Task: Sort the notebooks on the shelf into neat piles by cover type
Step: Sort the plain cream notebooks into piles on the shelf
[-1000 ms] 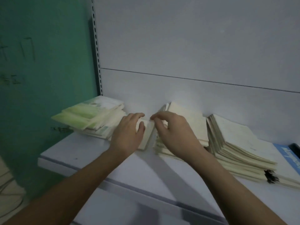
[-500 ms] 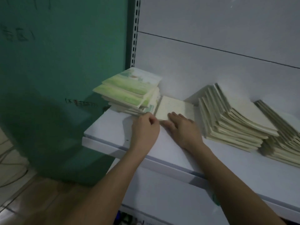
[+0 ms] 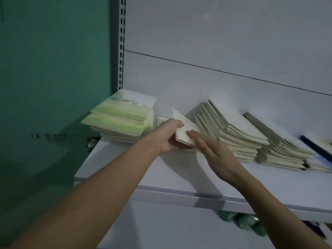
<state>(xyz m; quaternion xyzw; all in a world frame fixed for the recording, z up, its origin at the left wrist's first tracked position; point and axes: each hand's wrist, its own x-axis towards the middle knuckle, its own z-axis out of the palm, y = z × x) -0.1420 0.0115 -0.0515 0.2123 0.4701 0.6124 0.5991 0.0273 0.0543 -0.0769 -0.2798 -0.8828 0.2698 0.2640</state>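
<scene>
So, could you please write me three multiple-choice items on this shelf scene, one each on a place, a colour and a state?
1. Where does the green-covered pile sit?
A. At the shelf's left end
B. Between the two cream piles
C. On the floor

2. What colour is the wall left of the shelf?
A. Red
B. Green
C. Yellow

3. What is the left hand doing?
A. Hanging idle
B. Resting flat on the shelf
C. Gripping a cream notebook

Answers: 1 A, it lies by the slotted upright; 2 B, the wall reads teal green; 3 C, fingers curl round the tilted notebook while the right hand touches it with straight fingers.
</scene>
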